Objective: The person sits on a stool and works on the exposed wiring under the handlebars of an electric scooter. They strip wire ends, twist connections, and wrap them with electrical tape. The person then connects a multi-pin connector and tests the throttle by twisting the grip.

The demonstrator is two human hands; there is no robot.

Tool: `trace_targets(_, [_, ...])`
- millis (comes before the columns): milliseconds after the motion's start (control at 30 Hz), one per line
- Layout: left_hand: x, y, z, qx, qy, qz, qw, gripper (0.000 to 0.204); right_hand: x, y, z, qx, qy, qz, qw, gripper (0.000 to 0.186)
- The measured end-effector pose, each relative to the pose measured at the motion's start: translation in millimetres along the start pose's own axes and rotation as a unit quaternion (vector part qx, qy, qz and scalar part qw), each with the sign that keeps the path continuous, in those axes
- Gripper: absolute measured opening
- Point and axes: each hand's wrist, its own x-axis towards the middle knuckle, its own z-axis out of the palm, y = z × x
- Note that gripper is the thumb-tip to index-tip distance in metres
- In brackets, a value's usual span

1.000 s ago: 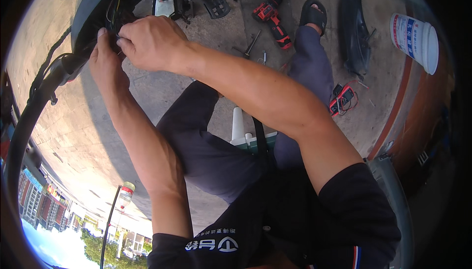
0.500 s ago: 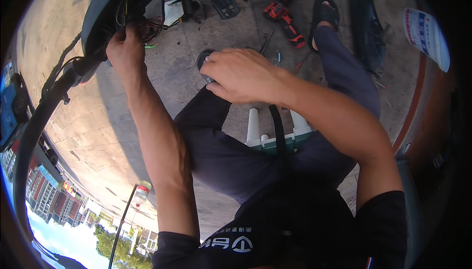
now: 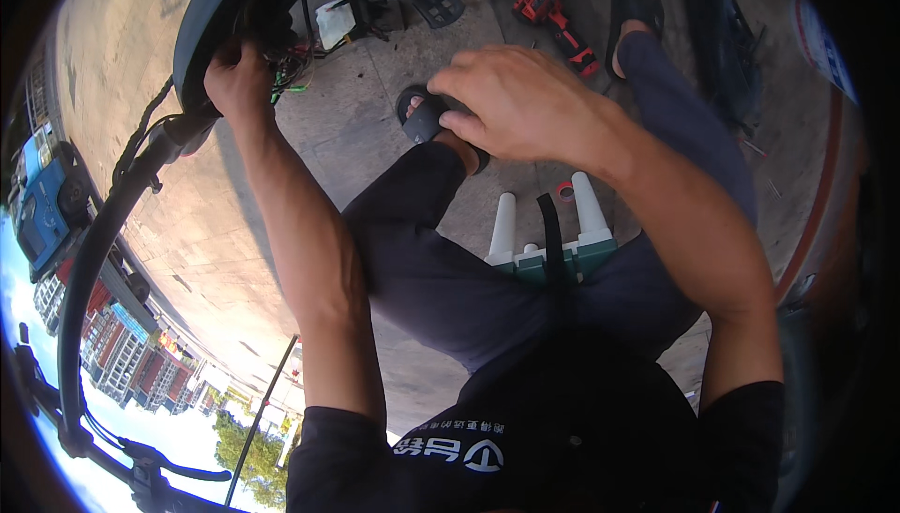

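Observation:
My left hand (image 3: 240,83) reaches up to the dark curved body panel (image 3: 199,30) of a two-wheeled vehicle. Its fingers are bent closed beside a bundle of thin coloured wires (image 3: 295,67); what they grip is hidden in shadow. My right hand (image 3: 516,100) hangs above my slippered foot, palm down, thumb and fingers apart, with nothing visible in it. Below it sits the black slipper (image 3: 427,127). A white connector block or box (image 3: 335,23) lies by the wires.
On the paving lie a red and black cordless drill (image 3: 555,23), a black pedal-like part (image 3: 436,2) and a red tape roll (image 3: 564,191). A green and white stool-like object (image 3: 586,252) stands between my legs. A handlebar (image 3: 80,325) curves along the left; a blue truck (image 3: 42,194) stands beyond.
My right hand has moved right and slightly up, uncovering more of the slipper. The left hand stays by the wires. The whole view has shifted, showing more of the handlebar.

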Motion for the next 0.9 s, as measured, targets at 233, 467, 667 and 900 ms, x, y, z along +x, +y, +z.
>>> trace_targets(233, [24, 6, -11, 0.27, -0.081, 0.038, 0.959, 0.052, -26, 11, -17, -0.011, 0.046, 0.015, 0.999, 0.024])
trace_targets(467, [47, -7, -28, 0.076, -0.173, -0.036, 0.981, 0.058, -36, 11, -36, -0.008, 0.022, 0.043, 0.999, 0.025])
trace_targets(667, [37, -2, -13, 0.061, -0.137, -0.076, 0.986, 0.059, -42, 13, -42, -0.009, 0.033, 0.037, 0.999, 0.026])
trace_targets(900, [23, 25, -15, -0.009, -0.119, -0.106, 0.987, 0.045, -38, 10, -42, -0.004, 0.027, 0.047, 0.998, 0.026])
